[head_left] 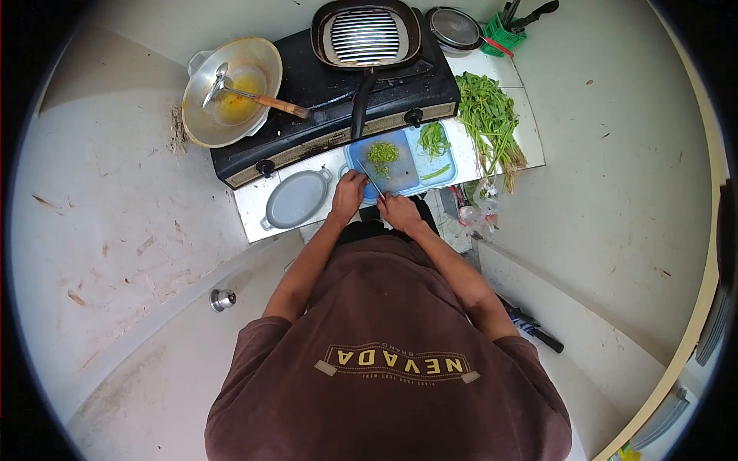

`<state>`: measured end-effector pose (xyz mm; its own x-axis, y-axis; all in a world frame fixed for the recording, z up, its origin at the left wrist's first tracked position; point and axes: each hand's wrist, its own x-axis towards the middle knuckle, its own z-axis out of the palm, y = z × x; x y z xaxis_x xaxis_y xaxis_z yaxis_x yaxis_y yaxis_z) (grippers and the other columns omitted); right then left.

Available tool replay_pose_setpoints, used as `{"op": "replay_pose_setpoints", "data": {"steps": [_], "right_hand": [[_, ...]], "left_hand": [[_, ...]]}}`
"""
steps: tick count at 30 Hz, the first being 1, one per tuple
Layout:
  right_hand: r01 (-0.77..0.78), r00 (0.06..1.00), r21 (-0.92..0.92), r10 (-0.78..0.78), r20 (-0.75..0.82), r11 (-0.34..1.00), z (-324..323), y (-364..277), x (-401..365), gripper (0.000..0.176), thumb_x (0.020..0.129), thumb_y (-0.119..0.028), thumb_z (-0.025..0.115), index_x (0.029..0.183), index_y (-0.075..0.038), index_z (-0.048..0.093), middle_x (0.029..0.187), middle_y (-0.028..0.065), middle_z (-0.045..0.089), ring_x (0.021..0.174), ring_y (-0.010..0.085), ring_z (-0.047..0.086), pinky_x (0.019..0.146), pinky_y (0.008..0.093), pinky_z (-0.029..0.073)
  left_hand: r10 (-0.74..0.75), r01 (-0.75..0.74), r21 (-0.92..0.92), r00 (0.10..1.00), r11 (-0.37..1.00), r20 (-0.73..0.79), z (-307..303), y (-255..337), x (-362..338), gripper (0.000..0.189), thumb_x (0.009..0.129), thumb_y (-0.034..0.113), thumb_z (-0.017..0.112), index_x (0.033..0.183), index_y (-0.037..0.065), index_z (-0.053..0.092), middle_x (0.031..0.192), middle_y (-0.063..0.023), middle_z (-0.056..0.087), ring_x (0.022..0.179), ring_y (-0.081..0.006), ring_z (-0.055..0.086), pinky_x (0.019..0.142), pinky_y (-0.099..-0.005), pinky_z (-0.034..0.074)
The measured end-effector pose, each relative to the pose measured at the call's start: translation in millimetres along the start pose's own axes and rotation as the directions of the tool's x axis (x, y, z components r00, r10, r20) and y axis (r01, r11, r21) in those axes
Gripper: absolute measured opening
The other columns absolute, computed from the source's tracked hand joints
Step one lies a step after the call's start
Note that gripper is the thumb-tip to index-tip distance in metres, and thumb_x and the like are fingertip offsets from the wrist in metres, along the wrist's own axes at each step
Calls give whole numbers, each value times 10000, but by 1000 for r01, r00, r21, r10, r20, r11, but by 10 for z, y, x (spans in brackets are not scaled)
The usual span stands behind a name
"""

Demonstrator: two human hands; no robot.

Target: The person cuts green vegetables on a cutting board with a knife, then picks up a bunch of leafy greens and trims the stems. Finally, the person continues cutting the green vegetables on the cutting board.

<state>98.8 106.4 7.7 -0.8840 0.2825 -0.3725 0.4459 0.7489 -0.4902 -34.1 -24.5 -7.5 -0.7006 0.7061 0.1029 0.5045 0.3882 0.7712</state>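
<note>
My right hand (pixel 399 212) is closed round the handle of a knife (pixel 371 178), whose blade points up and left over a blue cutting board (pixel 401 178). At the board's left edge, my left hand (pixel 350 192) has its fingers drawn together near the blade tip; what they hold, if anything, is too small to make out. Chopped greens (pixel 382 154) form a small pile on the board, just beyond the blade. Longer cut leaves (pixel 433 139) and a green stem (pixel 435 173) lie in the board's right section.
Behind the board stands a black stove (pixel 307 84) with a grill pan (pixel 366 34) and a wok (pixel 201 115) holding a ladle. A grey oval plate (pixel 297 199) lies left, leafy greens (pixel 488 115) right. A green basket (pixel 503 34) holds knives.
</note>
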Motion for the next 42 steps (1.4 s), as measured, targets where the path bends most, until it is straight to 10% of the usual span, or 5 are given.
{"op": "replay_pose_setpoints", "data": {"steps": [42], "right_hand": [[27,998,-7,-27,-60,1000,111,-23,97,433,1021,-358,492,941,42,637,768,284,688,776,468,698,738,547,565]], "left_hand": [[-94,92,-74,995,993,-35,-31,-25,-3,62,862,15,661,889,2,715,830,-192,609,747,-385,645,691,-463,514]]}}
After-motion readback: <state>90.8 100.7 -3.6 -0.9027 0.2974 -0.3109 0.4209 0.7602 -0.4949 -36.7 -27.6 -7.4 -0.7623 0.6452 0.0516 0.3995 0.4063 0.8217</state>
